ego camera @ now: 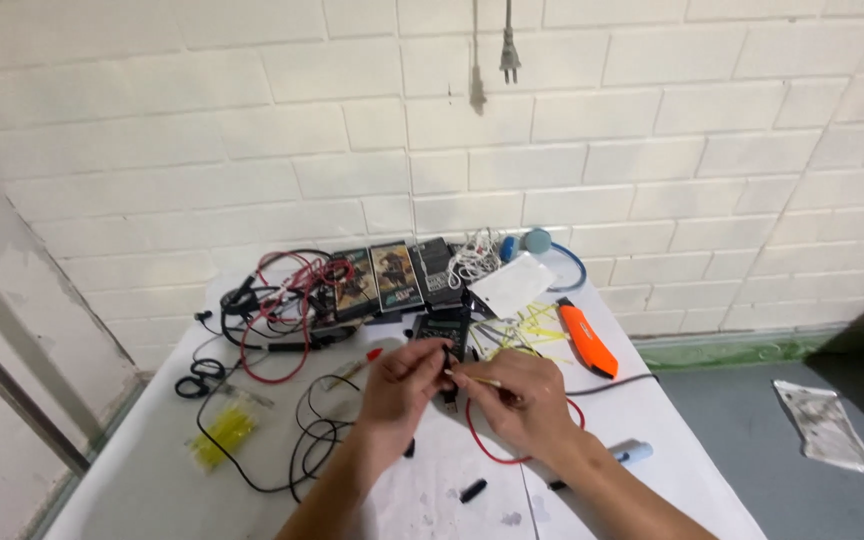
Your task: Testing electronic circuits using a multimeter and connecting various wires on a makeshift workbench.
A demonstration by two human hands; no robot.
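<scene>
White brick wall point(202, 150) behind, white bench point(152, 480) below. Left hand point(400, 385) curled inward, fingertips pinching a black connector point(449, 352). Right hand point(525, 400) bent at the wrist, thumb and forefinger pinching a thin pale stick point(472, 378) beside a red wire point(487, 450). Behind: three upright dark rectangular packs point(392, 278), white flat packet point(510, 285), orange utility knife point(588, 338), yellow bag point(220, 432) left.
</scene>
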